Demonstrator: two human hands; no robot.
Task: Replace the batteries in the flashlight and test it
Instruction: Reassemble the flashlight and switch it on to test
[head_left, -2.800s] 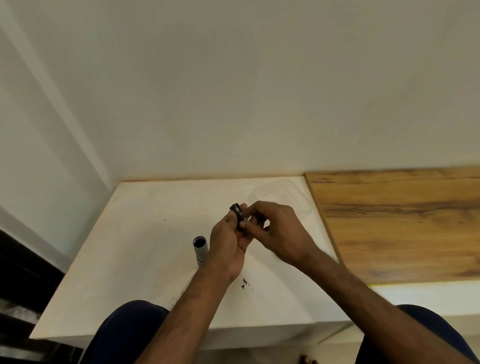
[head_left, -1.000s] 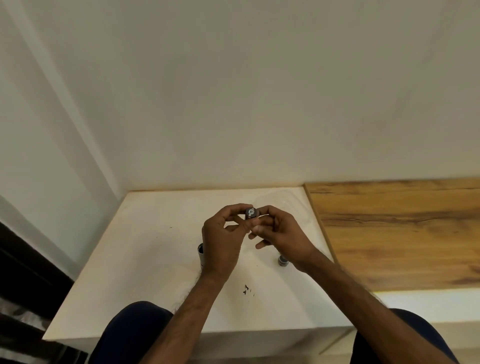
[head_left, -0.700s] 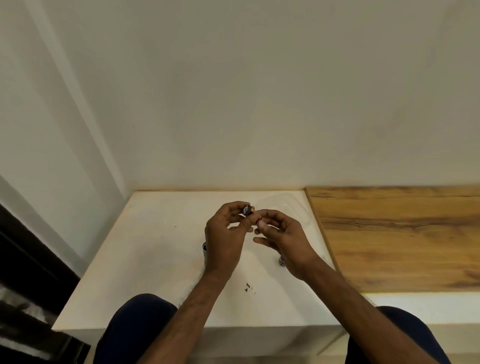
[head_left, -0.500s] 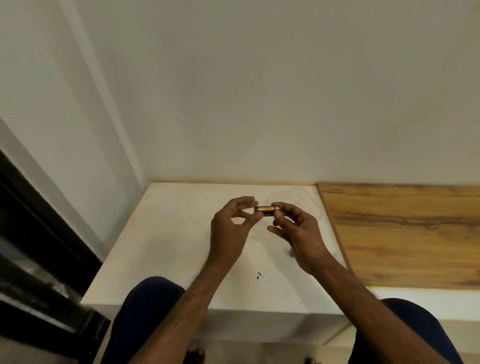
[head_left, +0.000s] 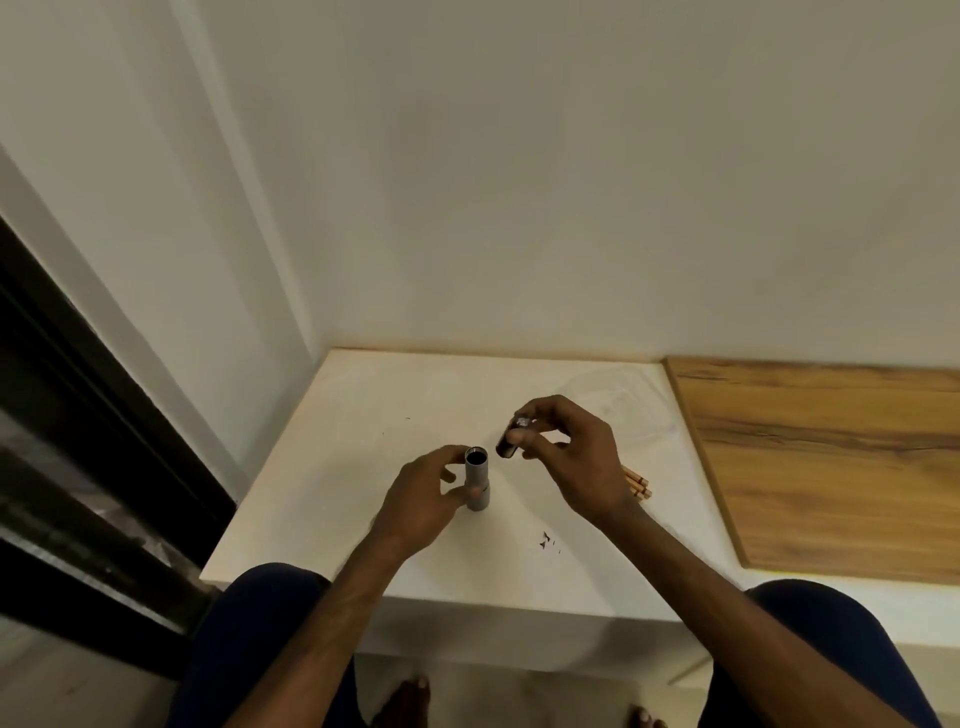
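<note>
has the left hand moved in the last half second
Yes: the left hand went leftward, away from the dark specks, down to grip the standing flashlight tube.

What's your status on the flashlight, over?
Left hand grips flashlight tube, upright on table, mouth open. Right hand pinches dark cylinder beside the mouth, not inserted. Copper-toned cylinders lie behind right hand; mouth unobstructed.

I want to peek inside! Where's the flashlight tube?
In the head view, the flashlight tube stands upright on the white table, open end up, held by the left hand, beside the right hand.
</note>
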